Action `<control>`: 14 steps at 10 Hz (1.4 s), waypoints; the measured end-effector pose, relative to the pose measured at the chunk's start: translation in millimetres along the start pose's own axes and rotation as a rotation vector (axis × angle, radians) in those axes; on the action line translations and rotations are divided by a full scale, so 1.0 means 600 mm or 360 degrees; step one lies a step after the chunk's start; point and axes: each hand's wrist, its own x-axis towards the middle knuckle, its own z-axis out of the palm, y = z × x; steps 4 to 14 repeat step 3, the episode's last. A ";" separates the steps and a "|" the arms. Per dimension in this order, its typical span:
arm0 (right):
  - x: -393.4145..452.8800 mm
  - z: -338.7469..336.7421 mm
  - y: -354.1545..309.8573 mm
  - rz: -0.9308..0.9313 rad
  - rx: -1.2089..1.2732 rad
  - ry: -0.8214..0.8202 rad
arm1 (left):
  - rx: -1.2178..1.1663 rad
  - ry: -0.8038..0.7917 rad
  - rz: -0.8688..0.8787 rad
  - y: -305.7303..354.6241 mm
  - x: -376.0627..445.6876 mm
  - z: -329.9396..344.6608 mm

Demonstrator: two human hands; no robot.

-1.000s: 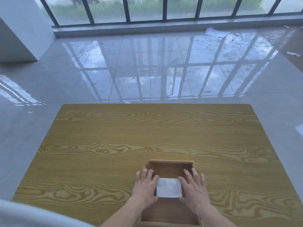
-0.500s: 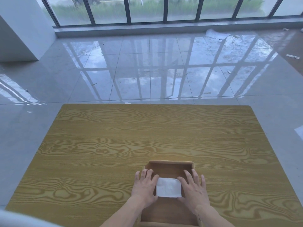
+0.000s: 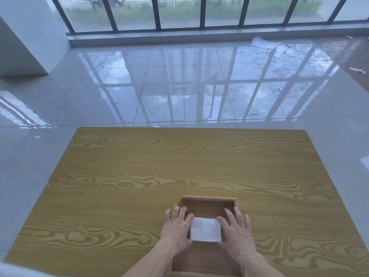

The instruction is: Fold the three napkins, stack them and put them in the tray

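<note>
The fingers (image 3: 180, 213) of the left hand (image 3: 176, 228) lie spread and flat, tips toward the far wall of the tray (image 3: 208, 199), with the thumb against the left edge of the white napkin stack (image 3: 205, 229). The right hand (image 3: 236, 230) mirrors it, fingers splayed, thumb at the stack's near right corner. Neither hand is clenched; both press flat beside the stack, bracketing it. One folded white rectangle shows; how many layers it holds cannot be told. It lies on the floor of the single wooden tray, about midway between the far and near walls. The tray sits at the near edge of the one wooden table (image 3: 139, 176), right of centre. Beyond lies a glossy tiled floor (image 3: 179, 86).
</note>
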 end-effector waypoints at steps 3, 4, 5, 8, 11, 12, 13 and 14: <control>-0.024 -0.076 0.039 -0.0089 0.0391 0.0147 | -0.0440 0.0097 0.0131 -0.040 -0.019 -0.051; -0.024 -0.076 0.039 -0.0089 0.0391 0.0147 | -0.0440 0.0097 0.0131 -0.040 -0.019 -0.051; -0.024 -0.076 0.039 -0.0089 0.0391 0.0147 | -0.0440 0.0097 0.0131 -0.040 -0.019 -0.051; -0.024 -0.076 0.039 -0.0089 0.0391 0.0147 | -0.0440 0.0097 0.0131 -0.040 -0.019 -0.051; -0.024 -0.076 0.039 -0.0089 0.0391 0.0147 | -0.0440 0.0097 0.0131 -0.040 -0.019 -0.051; -0.024 -0.076 0.039 -0.0089 0.0391 0.0147 | -0.0440 0.0097 0.0131 -0.040 -0.019 -0.051; -0.024 -0.076 0.039 -0.0089 0.0391 0.0147 | -0.0440 0.0097 0.0131 -0.040 -0.019 -0.051; -0.024 -0.076 0.039 -0.0089 0.0391 0.0147 | -0.0440 0.0097 0.0131 -0.040 -0.019 -0.051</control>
